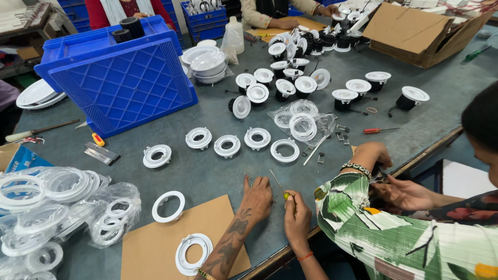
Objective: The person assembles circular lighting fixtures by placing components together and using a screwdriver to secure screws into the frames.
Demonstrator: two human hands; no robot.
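Resting flat on the grey desk (207,176), fingers spread: left hand (258,199). Right hand (296,212), closed round a small yellow-handled screwdriver (280,187), shaft pointing to 11 o'clock. White ring (168,206) at 9 o'clock, on cardboard sheet (155,249).
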